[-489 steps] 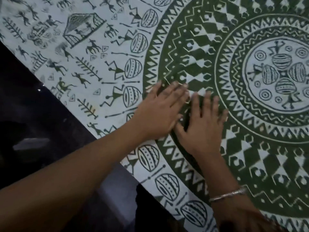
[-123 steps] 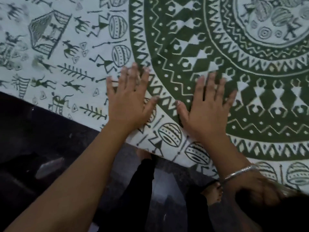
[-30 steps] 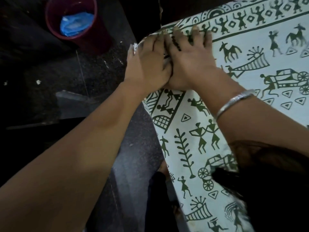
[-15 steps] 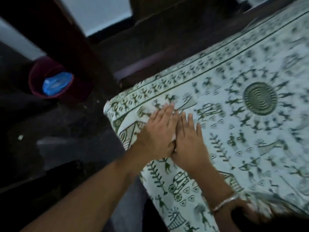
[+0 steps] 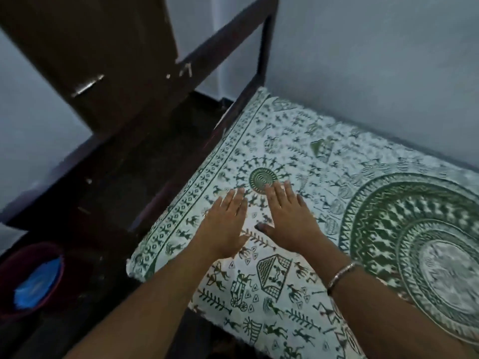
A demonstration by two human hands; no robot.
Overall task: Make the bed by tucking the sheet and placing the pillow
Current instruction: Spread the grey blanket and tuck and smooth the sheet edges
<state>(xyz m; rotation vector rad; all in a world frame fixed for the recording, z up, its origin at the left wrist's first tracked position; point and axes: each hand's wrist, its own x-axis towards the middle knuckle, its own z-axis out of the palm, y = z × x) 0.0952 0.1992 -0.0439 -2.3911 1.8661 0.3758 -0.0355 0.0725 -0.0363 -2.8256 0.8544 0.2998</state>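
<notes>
Head view, listener: "Where is the sheet?"

Describer: "A white sheet point(image 5: 337, 177) printed with green figures lies spread over the bed point(image 5: 263, 55). It fills the frame from the centre out to 3 and 5 o'clock. Its near corner hangs over the bed's edge at 8 o'clock."

Listener: "And the hands?"

Describer: "Both lie palm-down on the sheet at the centre, side by side, with a small gap between them. The left hand point(image 5: 225, 229) is at 9 o'clock of the right hand point(image 5: 290, 224). Their fingers point(image 5: 237, 198) are straight and slightly spread, gripping nothing. The right fingertips touch a small green disc point(image 5: 259, 176) in the print. A silver bracelet point(image 5: 340, 275) circles the right wrist."

Listener: "Anything around the bed?"

Describer: "Its dark frame point(image 5: 223, 42) rises at 12 o'clock against a pale wall point(image 5: 375, 60). A dark red bucket point(image 5: 10, 260) holding something blue stands on the floor point(image 5: 85, 294) at 8 o'clock."
</notes>
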